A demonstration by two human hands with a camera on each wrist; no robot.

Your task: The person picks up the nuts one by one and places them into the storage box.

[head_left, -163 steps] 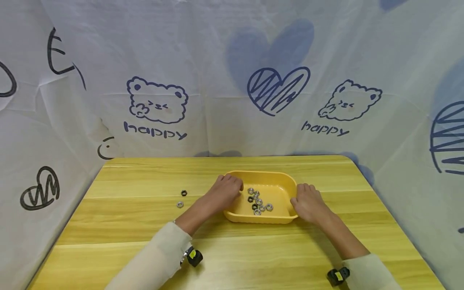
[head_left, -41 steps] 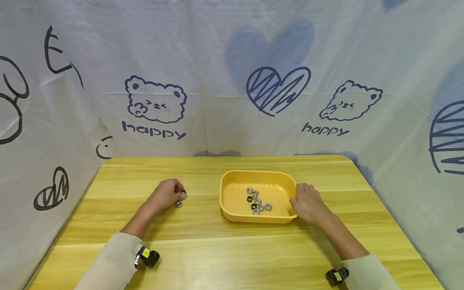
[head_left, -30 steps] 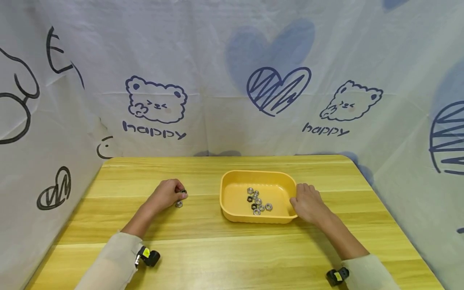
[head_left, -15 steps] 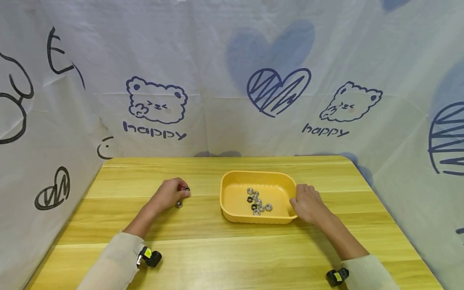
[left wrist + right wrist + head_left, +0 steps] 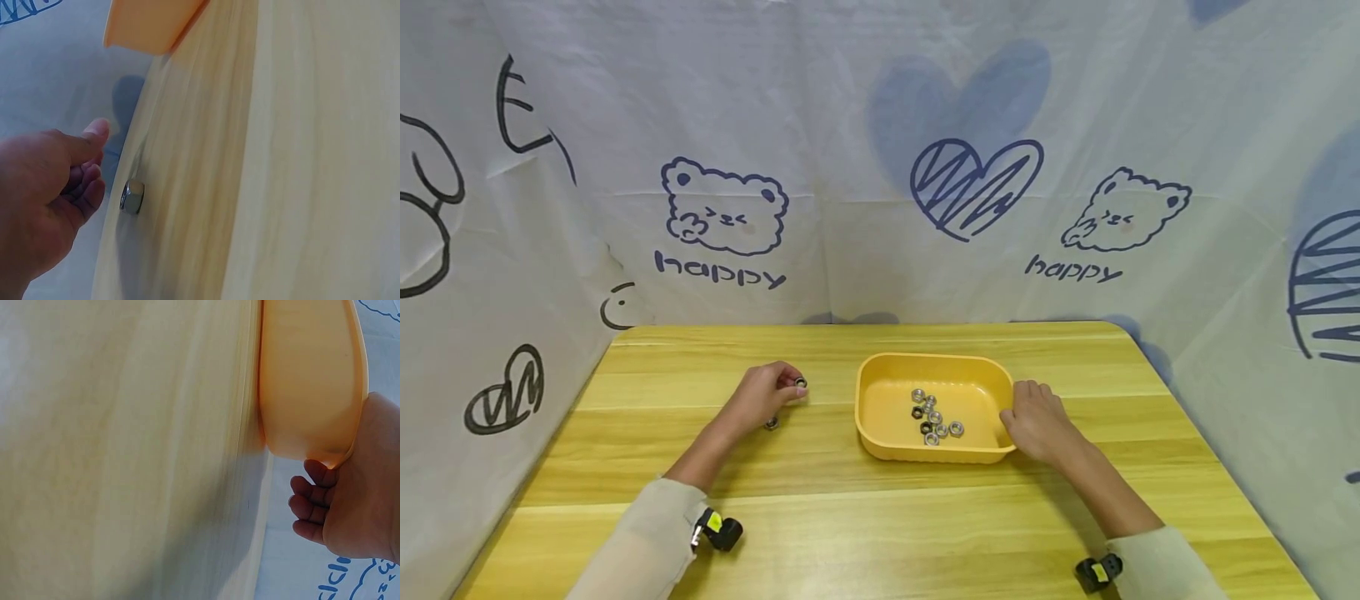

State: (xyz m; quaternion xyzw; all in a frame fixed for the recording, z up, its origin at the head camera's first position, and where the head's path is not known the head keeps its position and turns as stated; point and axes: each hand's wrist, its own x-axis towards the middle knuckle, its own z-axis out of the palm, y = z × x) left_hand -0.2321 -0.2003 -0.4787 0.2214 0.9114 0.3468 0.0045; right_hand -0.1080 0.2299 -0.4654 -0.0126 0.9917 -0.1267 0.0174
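Note:
Between thumb and fingers my left hand (image 5: 762, 396) pinches a dark hex nut (image 5: 801, 382), raised over the table left of the yellow tray (image 5: 880, 451). The left wrist view hides that nut behind the hand. A silver hex nut (image 5: 132, 196) lies on the wood just below the left hand; the head view shows it partly covered. My right hand (image 5: 1041, 422) grips the tray's right end, thumb over the rim and fingers outside, as the right wrist view shows too. Inside the tray lie several silver nuts (image 5: 956, 429) and a couple of dark nuts (image 5: 917, 412).
The wooden table (image 5: 865, 533) reaches back to a white cloth (image 5: 850, 250) printed with bears and hearts. More cloth hangs along both sides. Small black cameras (image 5: 724, 533) are strapped to both wrists.
My left hand has left the tray's left rim, pinched the dark nut on the table, and lifted it slightly toward the right and back. The right hand and tray stay in place.

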